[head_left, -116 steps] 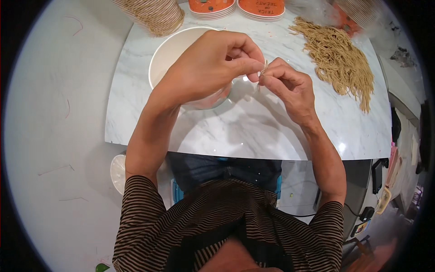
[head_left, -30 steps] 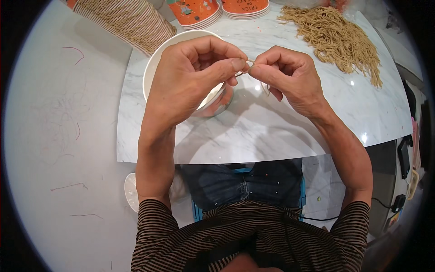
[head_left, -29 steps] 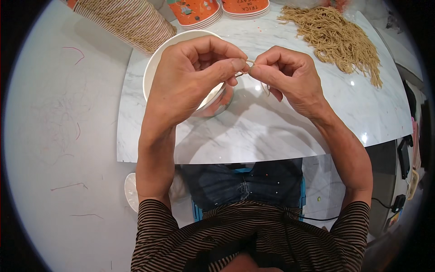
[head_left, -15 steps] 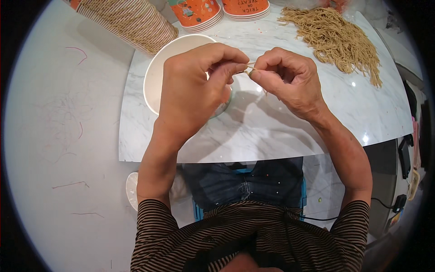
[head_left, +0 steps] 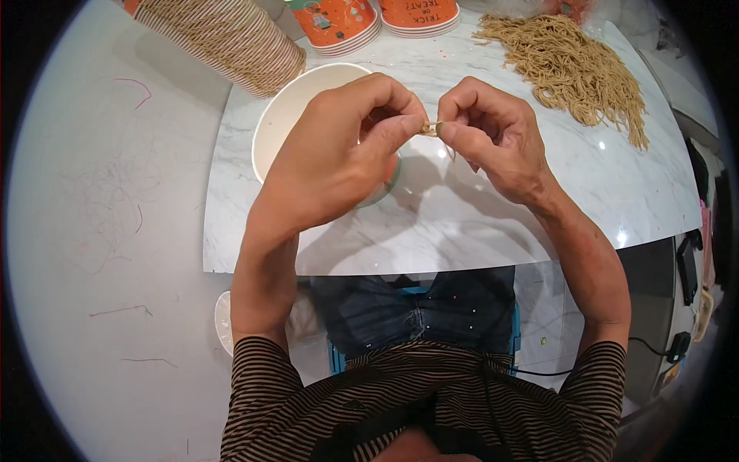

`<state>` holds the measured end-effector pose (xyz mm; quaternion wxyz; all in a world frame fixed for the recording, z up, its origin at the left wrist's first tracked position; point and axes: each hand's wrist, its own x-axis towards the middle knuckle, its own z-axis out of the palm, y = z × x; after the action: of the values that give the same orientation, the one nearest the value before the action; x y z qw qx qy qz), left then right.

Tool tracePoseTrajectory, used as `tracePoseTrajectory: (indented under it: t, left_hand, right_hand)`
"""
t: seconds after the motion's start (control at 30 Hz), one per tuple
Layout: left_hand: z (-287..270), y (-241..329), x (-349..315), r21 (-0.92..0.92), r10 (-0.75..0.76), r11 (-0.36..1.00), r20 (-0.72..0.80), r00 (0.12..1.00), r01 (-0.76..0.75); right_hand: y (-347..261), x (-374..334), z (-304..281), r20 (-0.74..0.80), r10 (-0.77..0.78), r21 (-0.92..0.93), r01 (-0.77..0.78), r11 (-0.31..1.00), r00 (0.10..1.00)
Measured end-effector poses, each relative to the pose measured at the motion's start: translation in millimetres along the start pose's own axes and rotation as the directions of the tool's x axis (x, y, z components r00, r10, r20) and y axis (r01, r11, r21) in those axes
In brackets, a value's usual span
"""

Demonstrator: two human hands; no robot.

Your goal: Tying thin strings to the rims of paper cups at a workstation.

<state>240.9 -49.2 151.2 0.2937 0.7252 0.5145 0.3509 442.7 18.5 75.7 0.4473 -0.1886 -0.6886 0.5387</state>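
Note:
A short length of tan cord (head_left: 430,128) is pinched between my two hands over the table. My left hand (head_left: 350,138) grips one side of it between thumb and forefinger. With thumb and fingertips, my right hand (head_left: 493,138) holds the other side close by, and a loose end dangles below. The cord looks looped or knotted between the fingertips, but the detail is too small to tell. Under my left hand stands a white-lined paper tub (head_left: 291,108), partly hidden by that hand. A heap of cut tan cords (head_left: 573,69) lies at the far right.
A leaning stack of paper tubs (head_left: 223,42) wound with tan cord stands at the far left. Two orange printed stacks of tubs (head_left: 339,27) are at the back. The marble-patterned table (head_left: 462,239) ends just in front of my lap; a scribbled white wall (head_left: 100,231) borders it at left.
My hands have lowered slightly toward me, and the left wrist has turned. The cord between the fingertips is bunched closer. The white-lined tub has shifted slightly right.

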Motion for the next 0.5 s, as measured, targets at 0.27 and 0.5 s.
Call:
tracePoseTrajectory:
  t: [0.27, 0.5]
  left_hand:
    - [-14.1, 4.9, 6.6, -0.224, -0.227, 0.940, 0.159, 0.961, 0.259]
    - [-10.5, 2.4, 11.8, -0.224, -0.187, 0.953, 0.091, 0.978, 0.203]
  right_hand:
    - [0.0, 2.3, 6.2, 0.024, 0.071, 0.122, -0.073, 0.990, 0.997]
    - [2.2, 2.2, 12.0, -0.080, 0.029, 0.078, -0.023, 0.997, 0.996]
